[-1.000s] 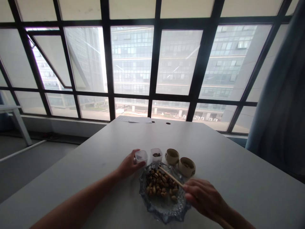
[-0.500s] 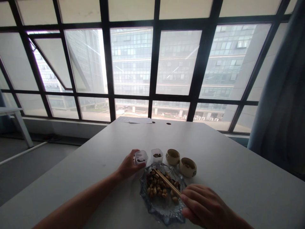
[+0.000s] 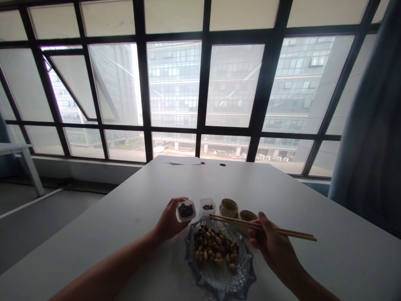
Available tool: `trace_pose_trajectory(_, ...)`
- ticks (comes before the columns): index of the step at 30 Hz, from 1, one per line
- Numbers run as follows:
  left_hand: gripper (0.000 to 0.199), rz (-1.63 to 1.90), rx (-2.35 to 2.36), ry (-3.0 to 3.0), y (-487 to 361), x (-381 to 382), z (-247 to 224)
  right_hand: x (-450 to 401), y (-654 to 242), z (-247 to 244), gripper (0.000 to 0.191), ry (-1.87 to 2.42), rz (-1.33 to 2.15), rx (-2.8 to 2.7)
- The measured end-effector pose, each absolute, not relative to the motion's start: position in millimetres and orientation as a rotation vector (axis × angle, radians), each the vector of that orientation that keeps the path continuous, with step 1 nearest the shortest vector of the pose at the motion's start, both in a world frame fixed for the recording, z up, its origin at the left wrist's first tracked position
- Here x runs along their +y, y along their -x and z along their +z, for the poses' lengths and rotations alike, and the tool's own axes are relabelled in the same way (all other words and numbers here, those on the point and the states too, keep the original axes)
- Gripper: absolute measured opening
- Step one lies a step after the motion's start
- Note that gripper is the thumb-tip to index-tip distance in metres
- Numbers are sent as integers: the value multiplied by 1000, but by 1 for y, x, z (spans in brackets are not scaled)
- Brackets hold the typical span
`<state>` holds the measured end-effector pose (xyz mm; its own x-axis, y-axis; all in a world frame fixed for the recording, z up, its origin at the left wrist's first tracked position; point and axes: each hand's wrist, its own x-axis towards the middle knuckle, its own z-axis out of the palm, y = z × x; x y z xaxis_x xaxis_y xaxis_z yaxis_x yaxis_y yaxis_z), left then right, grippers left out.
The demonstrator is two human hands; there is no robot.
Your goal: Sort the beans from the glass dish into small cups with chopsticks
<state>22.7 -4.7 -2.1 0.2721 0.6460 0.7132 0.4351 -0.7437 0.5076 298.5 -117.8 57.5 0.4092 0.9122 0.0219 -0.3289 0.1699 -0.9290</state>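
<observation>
My left hand [image 3: 171,220] grips a small clear plastic cup [image 3: 186,218], tilted so that the dark seeds [image 3: 185,209] inside show. In my right hand [image 3: 272,242] is a pair of wooden chopsticks [image 3: 291,233], held level with the tips pointing left. Below them a scalloped glass plate [image 3: 216,282] bears a heap of nuts in shells [image 3: 214,246], with some darker pieces at its far edge. Another clear plastic cup [image 3: 207,212] with a few dark bits stands behind the plate. My right hand and the chopsticks partly cover a tan ceramic cup [image 3: 248,215].
A second tan ceramic cup [image 3: 229,208] stands beside the clear one. White papers [image 3: 178,160] lie at the far end of the white table [image 3: 131,200], near round holes. Windows rise beyond; a blue curtain [image 3: 360,125] hangs at right.
My right hand has lifted the chopsticks off the nuts and turned them level. My left hand has tilted its cup toward me, showing more seeds. The plate has shifted slightly right.
</observation>
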Motion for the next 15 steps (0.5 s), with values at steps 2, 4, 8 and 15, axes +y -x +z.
trace_pose_trajectory(2,55,1458,1011,-2324,-22,-5,-2,-118,-300,57,49,1040,1031,-664)
trace_pose_trajectory(4,55,1437,1045,-2313,-22,-5,-1,-118,-300,56,50,1034,1053,-641)
trace_pose_trajectory(8,57,1391,1173,-2270,-21,-4,-1,-117,-300,55,53,1031,1025,-650)
trace_pose_trajectory(15,58,1376,1205,-2290,-21,-4,-3,-113,-306,52,55,1040,954,-725)
